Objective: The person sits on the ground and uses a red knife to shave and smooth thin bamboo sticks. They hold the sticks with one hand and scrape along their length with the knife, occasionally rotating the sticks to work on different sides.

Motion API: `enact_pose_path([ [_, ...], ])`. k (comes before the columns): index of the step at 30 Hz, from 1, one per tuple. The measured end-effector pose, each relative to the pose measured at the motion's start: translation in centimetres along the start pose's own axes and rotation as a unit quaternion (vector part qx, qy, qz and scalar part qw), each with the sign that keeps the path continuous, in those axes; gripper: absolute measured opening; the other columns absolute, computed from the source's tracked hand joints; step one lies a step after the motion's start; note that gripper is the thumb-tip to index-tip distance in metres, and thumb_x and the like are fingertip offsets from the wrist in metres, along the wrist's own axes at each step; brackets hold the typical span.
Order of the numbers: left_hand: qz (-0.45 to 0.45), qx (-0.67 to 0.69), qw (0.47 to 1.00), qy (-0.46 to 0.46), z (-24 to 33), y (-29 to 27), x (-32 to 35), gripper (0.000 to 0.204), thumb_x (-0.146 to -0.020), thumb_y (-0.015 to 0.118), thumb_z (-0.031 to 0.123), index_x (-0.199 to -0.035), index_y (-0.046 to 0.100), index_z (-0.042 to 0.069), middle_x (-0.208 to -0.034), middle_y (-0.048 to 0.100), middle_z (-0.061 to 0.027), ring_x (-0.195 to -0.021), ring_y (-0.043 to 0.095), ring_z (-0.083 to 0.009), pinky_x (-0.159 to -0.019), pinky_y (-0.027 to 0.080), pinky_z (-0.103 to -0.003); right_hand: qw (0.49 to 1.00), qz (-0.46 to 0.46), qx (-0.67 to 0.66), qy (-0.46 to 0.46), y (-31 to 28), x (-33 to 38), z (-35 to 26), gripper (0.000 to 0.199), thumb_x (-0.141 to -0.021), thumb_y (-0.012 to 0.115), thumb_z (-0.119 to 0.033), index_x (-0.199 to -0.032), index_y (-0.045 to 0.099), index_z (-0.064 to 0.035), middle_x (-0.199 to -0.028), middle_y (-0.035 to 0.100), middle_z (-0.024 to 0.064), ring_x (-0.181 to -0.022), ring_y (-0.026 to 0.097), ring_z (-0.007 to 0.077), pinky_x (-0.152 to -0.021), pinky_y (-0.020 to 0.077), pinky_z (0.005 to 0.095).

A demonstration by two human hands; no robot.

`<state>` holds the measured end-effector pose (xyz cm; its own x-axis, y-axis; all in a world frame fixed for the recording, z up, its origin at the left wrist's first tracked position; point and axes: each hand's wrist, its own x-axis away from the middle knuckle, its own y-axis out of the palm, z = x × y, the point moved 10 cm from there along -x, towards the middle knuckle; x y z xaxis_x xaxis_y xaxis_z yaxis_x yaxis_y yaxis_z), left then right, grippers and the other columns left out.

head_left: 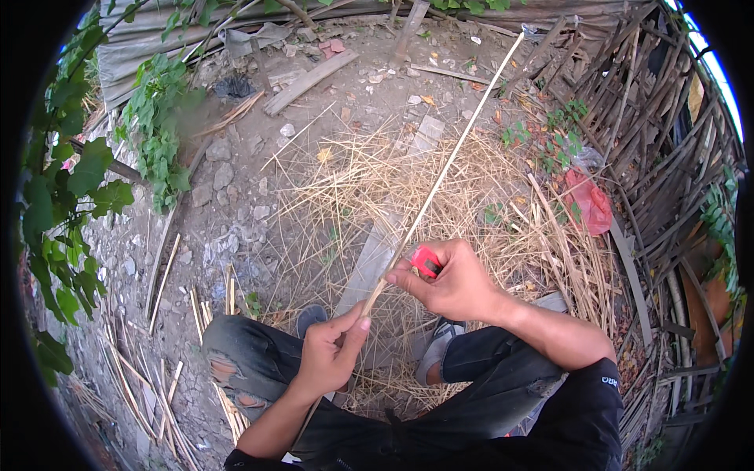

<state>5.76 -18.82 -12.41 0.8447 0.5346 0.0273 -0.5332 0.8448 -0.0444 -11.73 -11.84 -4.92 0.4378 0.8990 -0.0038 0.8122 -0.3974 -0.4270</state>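
A long, thin bamboo strip (463, 141) slants up and away from my hands, its far tip toward the back right. My left hand (333, 345) is closed on its near end, thumb laid along the strip. Beside it and a little farther up, my right hand (459, 282) is closed around a red and black hand tool (426, 261). Only the rounded end of that tool shows; the rest is hidden in the fist. The right thumb and fingertips meet the strip just above my left hand.
Pale shavings (487, 196) litter the ground ahead, around a flat board (369, 259). Cut strips (165, 400) lie at the left. A stick fence (652, 133) and red plastic bag (587, 202) stand right; leafy vines (157, 125) hang left. My bent knees flank the work.
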Motion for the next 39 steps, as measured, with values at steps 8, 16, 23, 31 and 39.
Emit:
enact_pose_path([
  [8, 0.099, -0.048, 0.993, -0.036, -2.9, -4.5, -1.3, 0.038, -0.112, 0.053, 0.022, -0.136, 0.065, -0.004, -0.068, 0.051, 0.0035, -0.057, 0.045, -0.0024, -0.051, 0.036, -0.023, 0.953, -0.218, 0.121, -0.174, 5.4, 2.3, -1.7, 0.016, -0.084, 0.075, -0.009, -0.099, 0.071, -0.0027, -0.071, 0.067, 0.0171, -0.063, 0.066, 0.0319, -0.060, 0.0510, 0.0433],
  [16, 0.093, 0.030, 0.995, -0.016, 3.1, -12.4, 3.4, 0.044, -0.116, 0.039, 0.030, -0.134, 0.061, -0.004, -0.060, 0.052, 0.0004, -0.039, 0.041, -0.0052, -0.041, 0.031, -0.021, 0.954, -0.245, 0.167, -0.036, 3.5, 1.1, 1.0, 0.038, -0.088, 0.083, -0.040, -0.093, 0.072, -0.0041, -0.067, 0.063, 0.0143, -0.061, 0.064, 0.0330, -0.062, 0.0493, 0.0436],
  [23, 0.269, -0.265, 0.924, -0.063, 2.0, -26.7, 12.9, 0.038, -0.115, 0.045, 0.029, -0.131, 0.066, 0.001, -0.056, 0.050, 0.0029, -0.046, 0.042, -0.0036, -0.046, 0.031, -0.023, 0.941, -0.239, 0.235, -0.048, 3.1, 0.3, 1.1, 0.038, -0.088, 0.082, -0.041, -0.098, 0.075, -0.0047, -0.075, 0.069, 0.0185, -0.071, 0.069, 0.0383, -0.066, 0.0520, 0.0467],
  [31, 0.170, -0.643, 0.667, -0.334, -27.6, -33.9, 33.3, 0.063, -0.103, 0.057, 0.027, -0.151, 0.042, -0.011, -0.144, 0.050, -0.0374, -0.133, 0.048, -0.0536, -0.111, 0.041, -0.055, 0.961, -0.034, 0.270, -0.050, -7.7, -0.9, -2.4, 0.034, -0.093, 0.080, -0.034, -0.095, 0.068, -0.0019, -0.069, 0.063, 0.0104, -0.063, 0.062, 0.0235, -0.061, 0.0468, 0.0403],
  [39, -0.060, -0.469, 0.767, -0.434, -39.2, -28.6, 41.5, 0.072, -0.097, 0.063, 0.050, -0.142, 0.057, -0.005, -0.136, 0.058, -0.0395, -0.128, 0.055, -0.0526, -0.110, 0.046, -0.055, 0.900, 0.409, 0.118, 0.096, -27.6, 10.6, 10.7, 0.020, -0.095, 0.076, -0.024, -0.093, 0.070, -0.0053, -0.069, 0.055, -0.0058, -0.060, 0.044, 0.0039, -0.054, 0.0343, 0.0272],
])
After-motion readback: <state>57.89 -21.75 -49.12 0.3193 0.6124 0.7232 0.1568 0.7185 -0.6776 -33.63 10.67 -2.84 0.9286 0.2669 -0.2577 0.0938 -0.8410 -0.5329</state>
